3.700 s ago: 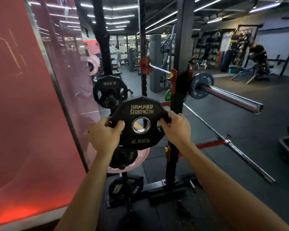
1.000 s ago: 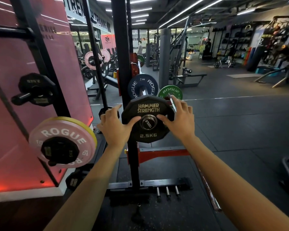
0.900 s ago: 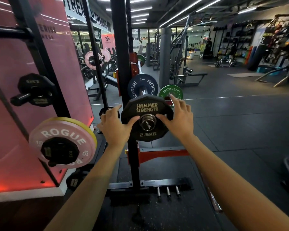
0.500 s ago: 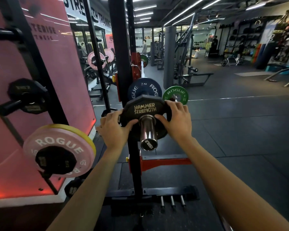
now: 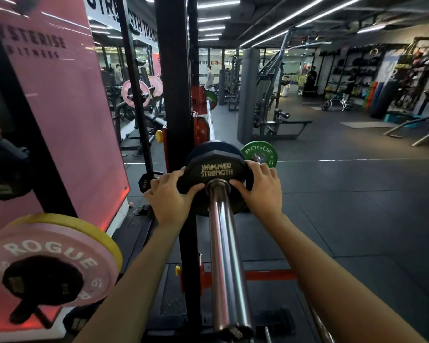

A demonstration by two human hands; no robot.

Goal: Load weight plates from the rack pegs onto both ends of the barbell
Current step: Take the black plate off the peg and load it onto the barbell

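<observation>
Dark rubber flooring (image 5: pixel 344 206) runs back through a gym lit by ceiling strips, with a pink wall panel (image 5: pixel 67 120) at far left. A pink Rogue plate (image 5: pixel 47 248) sits on a rack peg. The left hand (image 5: pixel 170 198) and right hand (image 5: pixel 260 188), fingers wrapped over its edges, grip the black Hammer Strength plate (image 5: pixel 216 170) threaded on the barbell sleeve (image 5: pixel 224 256), against a blue plate (image 5: pixel 213 147). A green plate (image 5: pixel 259 153) shows behind.

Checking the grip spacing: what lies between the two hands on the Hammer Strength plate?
In the head view, the barbell sleeve passes between the left hand and right hand, through the Hammer Strength plate.
</observation>
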